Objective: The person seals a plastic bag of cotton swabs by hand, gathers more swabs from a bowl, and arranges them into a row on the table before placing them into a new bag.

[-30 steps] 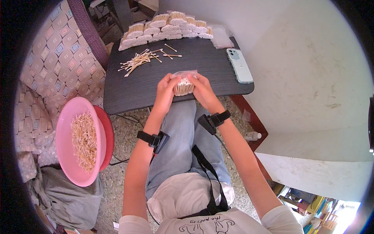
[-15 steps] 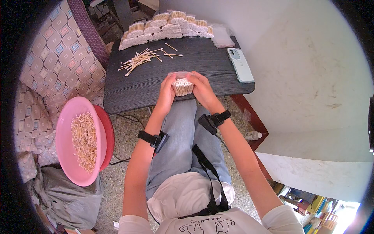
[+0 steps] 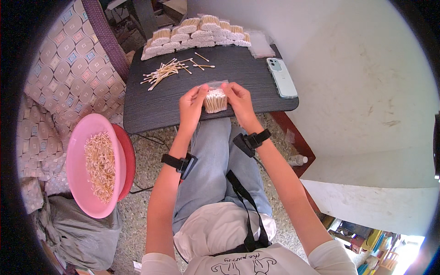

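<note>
Between my two hands, at the near edge of the dark table [image 3: 243, 75], is a clear plastic bag of cotton swabs [image 3: 215, 101]. The swabs stand side by side with white tips uppermost. My left hand [image 3: 192, 101] pinches the bag's upper left corner, thumb and fingers closed. At the upper right corner my right hand [image 3: 239, 100] grips it the same way. The bag's clear top stretches above the swabs between my fingertips. Beyond, a loose heap of cotton swabs [image 3: 166, 72] lies on the table, a few apart to its right.
Filled swab bags [image 3: 201, 39] are stacked along the table's far edge, beside flat clear bags [image 3: 260, 44]. A pale phone [image 3: 282, 78] lies at the right. On the left, a pink basin [image 3: 75, 183] holds many swabs, with a red round thing [image 3: 129, 160] under it. A wall rises at right.
My fingers have shifted slightly along the bag's top corners, and more of its clear upper part and of the swabs shows. The view has moved a little.
</note>
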{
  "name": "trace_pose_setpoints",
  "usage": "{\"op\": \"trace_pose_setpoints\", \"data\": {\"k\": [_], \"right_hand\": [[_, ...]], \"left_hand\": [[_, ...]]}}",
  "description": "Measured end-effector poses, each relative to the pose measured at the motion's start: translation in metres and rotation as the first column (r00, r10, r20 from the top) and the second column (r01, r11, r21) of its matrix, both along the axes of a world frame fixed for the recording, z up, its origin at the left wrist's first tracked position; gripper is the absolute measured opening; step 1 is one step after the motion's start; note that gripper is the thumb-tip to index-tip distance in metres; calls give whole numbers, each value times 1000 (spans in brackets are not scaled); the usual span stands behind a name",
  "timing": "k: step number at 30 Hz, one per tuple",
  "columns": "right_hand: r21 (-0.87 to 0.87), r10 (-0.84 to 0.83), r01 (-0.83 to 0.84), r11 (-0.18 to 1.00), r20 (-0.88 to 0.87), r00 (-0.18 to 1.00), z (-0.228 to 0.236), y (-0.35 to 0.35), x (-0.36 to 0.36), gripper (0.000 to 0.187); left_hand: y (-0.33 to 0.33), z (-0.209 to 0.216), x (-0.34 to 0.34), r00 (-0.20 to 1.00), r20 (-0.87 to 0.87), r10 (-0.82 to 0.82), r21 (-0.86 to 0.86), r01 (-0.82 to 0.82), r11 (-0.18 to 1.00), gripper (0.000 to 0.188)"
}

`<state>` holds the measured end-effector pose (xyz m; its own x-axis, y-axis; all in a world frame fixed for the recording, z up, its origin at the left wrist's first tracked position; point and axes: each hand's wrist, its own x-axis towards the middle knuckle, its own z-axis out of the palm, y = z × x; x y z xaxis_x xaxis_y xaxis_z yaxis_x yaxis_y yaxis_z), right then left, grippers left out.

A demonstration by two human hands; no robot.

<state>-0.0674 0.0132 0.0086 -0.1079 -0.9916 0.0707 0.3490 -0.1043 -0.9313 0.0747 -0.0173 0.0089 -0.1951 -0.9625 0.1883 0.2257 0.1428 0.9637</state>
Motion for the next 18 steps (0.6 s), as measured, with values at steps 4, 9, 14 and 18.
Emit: {"op": "trace_pose_setpoints", "data": {"k": [4,9,14,18], "right_hand": [[-157,-90,59,986,-199,976,16,4,-5,17],[-47,-58,52,998,-151,987,23,8,6,19],[-23,22,-28,999,-230,973,22,14,9,25],[-31,-27,21,999,-214,976,14,16,1,24]], "left_hand": [[-3,14,15,970,180,165,-184,-131,974,32],[3,22,15,943,261,207,-197,-158,968,31],[1,15,22,974,214,78,-29,-73,997,29],[7,10,19,978,188,-94,-68,108,992,22]]}}
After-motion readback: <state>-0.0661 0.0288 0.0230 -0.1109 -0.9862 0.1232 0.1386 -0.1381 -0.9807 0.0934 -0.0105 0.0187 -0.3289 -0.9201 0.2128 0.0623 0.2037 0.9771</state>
